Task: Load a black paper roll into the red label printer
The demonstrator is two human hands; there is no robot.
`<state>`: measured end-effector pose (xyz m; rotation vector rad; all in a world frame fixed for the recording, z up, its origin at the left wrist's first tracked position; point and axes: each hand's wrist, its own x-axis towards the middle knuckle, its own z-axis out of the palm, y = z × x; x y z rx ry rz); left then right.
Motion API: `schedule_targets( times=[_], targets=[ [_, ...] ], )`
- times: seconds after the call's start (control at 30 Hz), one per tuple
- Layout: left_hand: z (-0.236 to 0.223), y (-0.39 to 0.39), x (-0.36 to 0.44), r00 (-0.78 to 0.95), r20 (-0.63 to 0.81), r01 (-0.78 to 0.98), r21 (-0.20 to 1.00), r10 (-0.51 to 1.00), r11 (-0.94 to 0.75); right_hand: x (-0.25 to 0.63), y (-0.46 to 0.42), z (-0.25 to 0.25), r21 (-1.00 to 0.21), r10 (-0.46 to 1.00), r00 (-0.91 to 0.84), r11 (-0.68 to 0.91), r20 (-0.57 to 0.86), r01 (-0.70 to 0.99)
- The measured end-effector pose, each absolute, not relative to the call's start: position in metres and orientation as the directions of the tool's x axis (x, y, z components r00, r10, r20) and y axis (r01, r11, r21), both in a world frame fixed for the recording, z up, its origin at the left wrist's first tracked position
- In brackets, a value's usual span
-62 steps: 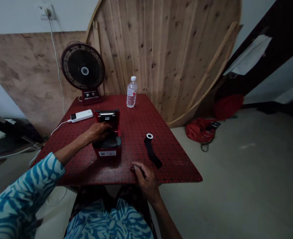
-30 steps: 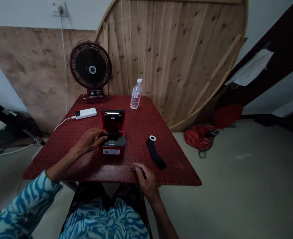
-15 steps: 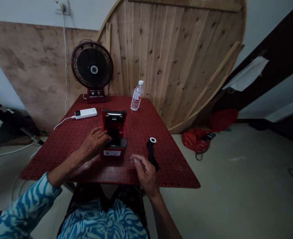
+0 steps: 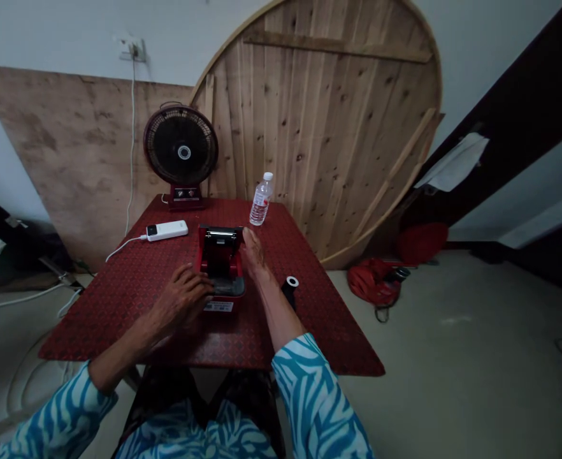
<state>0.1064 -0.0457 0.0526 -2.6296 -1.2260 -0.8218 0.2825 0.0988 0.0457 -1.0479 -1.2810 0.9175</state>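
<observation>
A red and black label printer [image 4: 220, 287] stands on the table with its lid [image 4: 221, 239] raised and a white sticker on its front. My left hand [image 4: 190, 288] holds the printer's left side, its fingers curled at the edge of the opening. At the upper right of the printer, my right hand [image 4: 253, 252] grips the edge of the raised lid; part of its fingers are hidden behind it. A roll of black ribbon or tape with a white core [image 4: 291, 282] lies just right of my right forearm, which partly hides it.
A red patterned table [image 4: 329, 338] bears a white power bank [image 4: 167, 230] with a cable, a clear water bottle [image 4: 260, 203] and a dark red fan [image 4: 184, 153] at the back. A large round wooden board [image 4: 333, 127] leans on the wall. A red bag [image 4: 374, 280] lies on the floor.
My right hand has moved from the table's front, near the black roll, up and forward to the printer's lid. My left hand stays at the printer. The view has tilted up slightly.
</observation>
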Motion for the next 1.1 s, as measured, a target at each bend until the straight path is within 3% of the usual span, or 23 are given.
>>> schedule_targets(
  times=[0.3, 0.4, 0.47, 0.53, 0.6, 0.67, 0.73, 0.83, 1.1],
  targets=[
    [0.048, -0.054, 0.107, 0.474, 0.619, 0.741, 0.105, 0.627, -0.664, 0.298, 0.035, 0.020, -0.955, 0.949, 0.103, 0.294, 0.298, 0.049],
    [0.049, -0.057, 0.105, 0.445, 0.625, 0.718, 0.179, 0.641, -0.673, 0.295, 0.021, 0.010, -0.970, 0.964, 0.114, 0.243, 0.241, -0.008],
    [0.048, -0.052, 0.102, 0.350, 0.622, 0.692, 0.331, 0.700, -0.641, 0.293, 0.019, 0.007, -0.973, 0.968, 0.122, 0.227, 0.220, -0.039],
    [0.045, -0.041, 0.099, 0.132, 0.588, 0.622, 0.577, 0.798, -0.528, 0.292, 0.019, 0.007, -0.974, 0.969, 0.125, 0.220, 0.212, -0.056],
    [0.043, -0.024, 0.098, -0.110, 0.432, 0.440, 0.829, 0.895, -0.346, 0.292, 0.021, 0.009, -0.976, 0.973, 0.122, 0.207, 0.197, -0.066],
    [0.041, -0.007, 0.099, -0.220, 0.182, 0.190, 0.972, 0.959, -0.141, 0.293, 0.022, 0.010, -0.978, 0.976, 0.122, 0.192, 0.181, -0.083],
    [0.041, 0.005, 0.102, -0.230, -0.028, -0.024, 0.999, 0.973, 0.023, 0.293, 0.023, 0.009, -0.978, 0.979, 0.119, 0.179, 0.166, -0.110],
    [0.041, 0.009, 0.106, -0.208, -0.166, -0.199, 0.972, 0.964, 0.124, 0.292, 0.023, 0.006, -0.971, 0.981, 0.114, 0.175, 0.158, -0.165],
    [0.041, 0.003, 0.109, -0.140, -0.139, -0.254, 0.962, 0.980, 0.100, 0.283, 0.021, 0.009, -0.946, 0.982, 0.124, 0.171, 0.141, -0.277]
  ],
)
